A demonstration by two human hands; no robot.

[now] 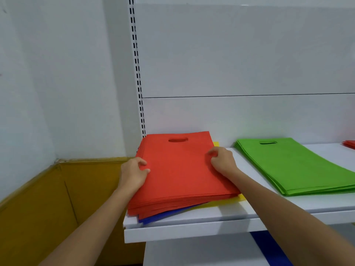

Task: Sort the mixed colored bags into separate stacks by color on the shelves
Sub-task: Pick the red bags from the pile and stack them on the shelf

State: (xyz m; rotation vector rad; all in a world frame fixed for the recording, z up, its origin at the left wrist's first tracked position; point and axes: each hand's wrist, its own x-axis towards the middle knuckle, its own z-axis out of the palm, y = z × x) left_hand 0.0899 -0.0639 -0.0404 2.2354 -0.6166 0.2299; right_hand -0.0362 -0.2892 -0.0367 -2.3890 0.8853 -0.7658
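On the white shelf (192, 230), at its left end, the left hand (134, 173) and right hand (222, 160) are pinching opposite side edges of the red bag stack (178, 175), probably handling as light, floppy, slippery sheets needing both-edge support

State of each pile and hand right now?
red bags: flat atop mixed pile, held at both sides.
blue bag: under the reds, corner poking out.
yellow bag: under the reds, edges showing.
green stack: one colour, flat, untouched.
left hand: grips red bags' left edge.
right hand: pinches red bags' right edge.
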